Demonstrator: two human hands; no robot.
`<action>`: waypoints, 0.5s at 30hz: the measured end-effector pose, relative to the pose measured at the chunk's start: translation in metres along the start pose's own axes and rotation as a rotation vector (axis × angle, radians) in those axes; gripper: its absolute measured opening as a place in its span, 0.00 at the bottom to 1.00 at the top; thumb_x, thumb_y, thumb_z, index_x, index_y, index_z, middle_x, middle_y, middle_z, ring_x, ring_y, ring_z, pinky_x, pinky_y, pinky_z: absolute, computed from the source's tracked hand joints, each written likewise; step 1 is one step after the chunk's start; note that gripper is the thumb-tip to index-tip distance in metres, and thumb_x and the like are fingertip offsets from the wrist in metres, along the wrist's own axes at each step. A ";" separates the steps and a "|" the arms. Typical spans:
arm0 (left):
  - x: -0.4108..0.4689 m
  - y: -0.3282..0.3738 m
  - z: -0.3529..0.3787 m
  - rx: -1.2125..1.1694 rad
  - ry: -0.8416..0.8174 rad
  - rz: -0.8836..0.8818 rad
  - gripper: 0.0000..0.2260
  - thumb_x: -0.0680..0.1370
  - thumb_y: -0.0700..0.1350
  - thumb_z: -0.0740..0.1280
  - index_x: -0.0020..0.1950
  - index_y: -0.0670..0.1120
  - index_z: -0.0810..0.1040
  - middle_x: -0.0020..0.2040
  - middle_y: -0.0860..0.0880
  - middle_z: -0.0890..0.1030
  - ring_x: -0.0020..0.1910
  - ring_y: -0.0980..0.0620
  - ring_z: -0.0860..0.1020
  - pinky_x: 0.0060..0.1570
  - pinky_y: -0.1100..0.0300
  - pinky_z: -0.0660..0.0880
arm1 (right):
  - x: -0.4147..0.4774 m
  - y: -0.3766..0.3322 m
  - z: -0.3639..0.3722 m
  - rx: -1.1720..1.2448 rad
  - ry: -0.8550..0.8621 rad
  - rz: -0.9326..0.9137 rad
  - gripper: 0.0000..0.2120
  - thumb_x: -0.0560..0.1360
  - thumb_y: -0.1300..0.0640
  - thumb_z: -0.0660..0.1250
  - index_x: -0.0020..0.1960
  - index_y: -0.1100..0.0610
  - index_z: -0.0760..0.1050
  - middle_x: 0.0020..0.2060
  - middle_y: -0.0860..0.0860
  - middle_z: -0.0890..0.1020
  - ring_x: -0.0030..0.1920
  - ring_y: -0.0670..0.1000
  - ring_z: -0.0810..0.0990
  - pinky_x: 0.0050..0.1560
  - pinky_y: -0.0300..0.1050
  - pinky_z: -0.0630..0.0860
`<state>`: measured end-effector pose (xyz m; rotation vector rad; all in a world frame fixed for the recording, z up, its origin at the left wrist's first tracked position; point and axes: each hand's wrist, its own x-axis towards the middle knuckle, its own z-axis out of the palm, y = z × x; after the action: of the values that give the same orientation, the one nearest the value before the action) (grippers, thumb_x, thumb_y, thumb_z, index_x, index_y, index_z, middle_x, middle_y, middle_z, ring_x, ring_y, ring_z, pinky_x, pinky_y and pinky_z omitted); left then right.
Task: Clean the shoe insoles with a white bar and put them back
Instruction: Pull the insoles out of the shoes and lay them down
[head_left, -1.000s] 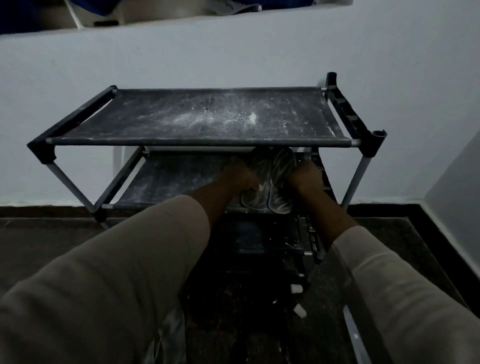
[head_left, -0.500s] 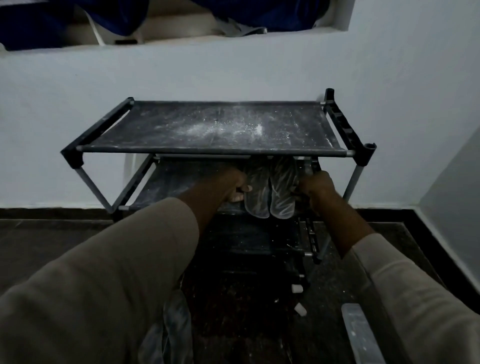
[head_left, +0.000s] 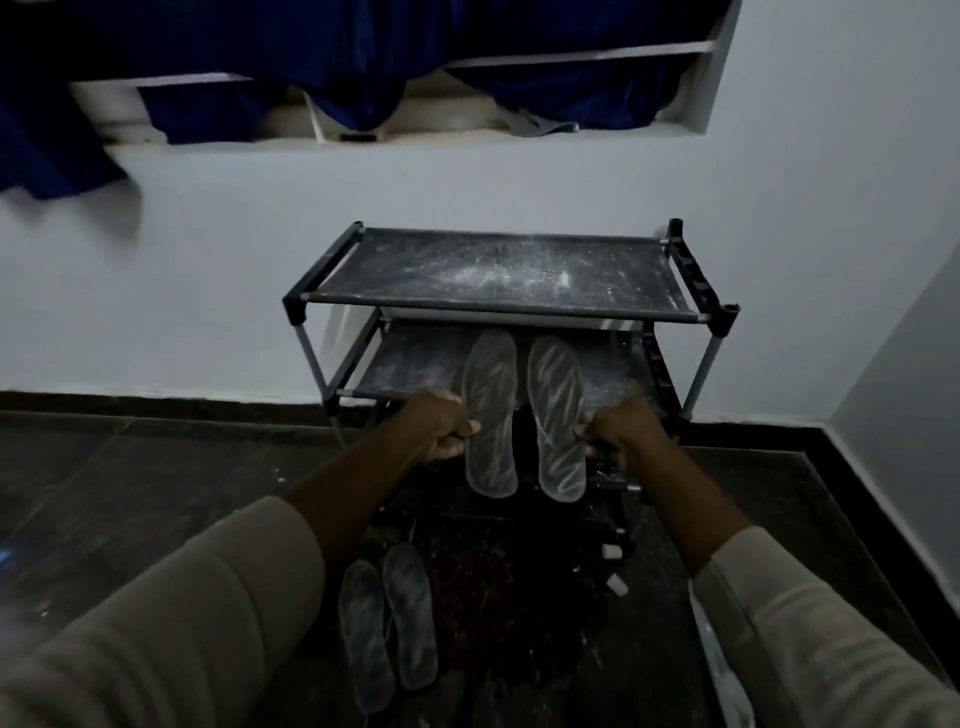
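On the dark speckled floor (head_left: 130, 467) stood the black fabric-tiered shoe rack on grey metal tubes (head_left: 498, 270). Its dusty middle shelf (head_left: 415, 364) lay under the toes of two pale, translucent, white-streaked insoles (head_left: 491, 415). We judged the putting-back step in hand; next, both needed sliding flat onto that shelf. A greyer, flexible insole pair (head_left: 410, 618) lay on the floor. The left hand (head_left: 441, 428) and right hand (head_left: 618, 434) each pinched one insole's outer edge with curled fingers. Two small white blocks (head_left: 613, 551), perhaps the bar, lay nearby.
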<state>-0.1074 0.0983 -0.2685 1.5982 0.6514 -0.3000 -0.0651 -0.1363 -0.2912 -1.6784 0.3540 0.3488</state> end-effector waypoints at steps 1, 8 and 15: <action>-0.011 -0.009 -0.006 0.016 0.005 -0.012 0.10 0.80 0.29 0.66 0.50 0.44 0.75 0.49 0.44 0.78 0.40 0.52 0.76 0.36 0.56 0.77 | -0.009 0.007 0.002 -0.009 -0.013 0.016 0.04 0.78 0.71 0.67 0.45 0.66 0.76 0.40 0.62 0.81 0.37 0.56 0.81 0.34 0.48 0.77; -0.058 -0.087 -0.026 0.005 0.082 -0.060 0.12 0.78 0.30 0.70 0.46 0.45 0.73 0.42 0.45 0.76 0.38 0.50 0.75 0.39 0.54 0.78 | -0.057 0.059 0.015 -0.106 -0.062 0.093 0.06 0.79 0.68 0.67 0.51 0.72 0.79 0.42 0.63 0.81 0.34 0.55 0.80 0.30 0.44 0.76; -0.048 -0.156 -0.039 0.078 0.104 -0.114 0.09 0.79 0.32 0.71 0.55 0.40 0.73 0.37 0.44 0.75 0.31 0.49 0.75 0.26 0.60 0.75 | -0.045 0.125 0.039 -0.228 -0.080 0.214 0.04 0.78 0.70 0.67 0.46 0.73 0.78 0.35 0.63 0.80 0.28 0.55 0.76 0.28 0.44 0.73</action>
<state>-0.2418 0.1275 -0.3652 1.6627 0.8213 -0.3318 -0.1597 -0.1123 -0.3890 -1.8475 0.4487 0.6326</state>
